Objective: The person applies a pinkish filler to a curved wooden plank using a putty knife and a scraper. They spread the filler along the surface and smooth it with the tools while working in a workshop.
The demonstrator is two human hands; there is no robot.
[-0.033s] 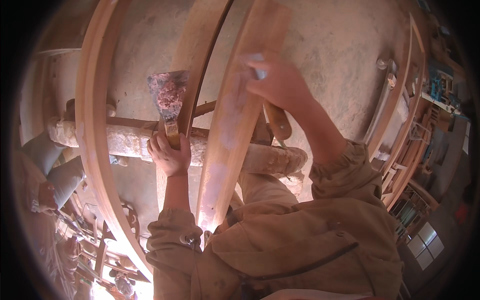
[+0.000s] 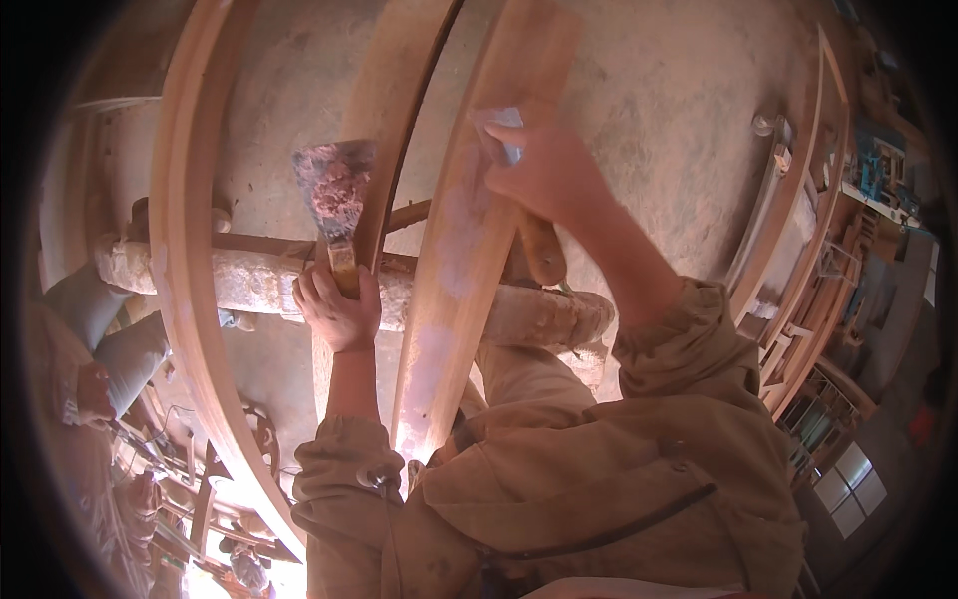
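My left hand (image 2: pixel 337 311) is closed round the short handle of a wide putty knife (image 2: pixel 342 265). A lump of pinkish-brown putty (image 2: pixel 337 188) covers most of its blade, which points away from me. On the right, my right hand (image 2: pixel 549 170) grips a second putty knife (image 2: pixel 542 250) by its wooden handle, which sticks out below the palm. Its shiny blade meets the top of a long wooden plank (image 2: pixel 464 245). Pale pinkish smears of filler run along that plank. My fingers partly cover the blade.
A rough round log (image 2: pixel 254 280) lies crosswise under the planks. Another plank (image 2: pixel 394 110) and a curved beam (image 2: pixel 185 200) stand to the left. At far left a person's legs (image 2: pixel 135 359) show. Stacked timber (image 2: pixel 813 299) lines the right side.
My right hand has shifted slightly left with its putty knife, and the handle has swung a little left too. The left hand and its putty-loaded knife stay nearly still.
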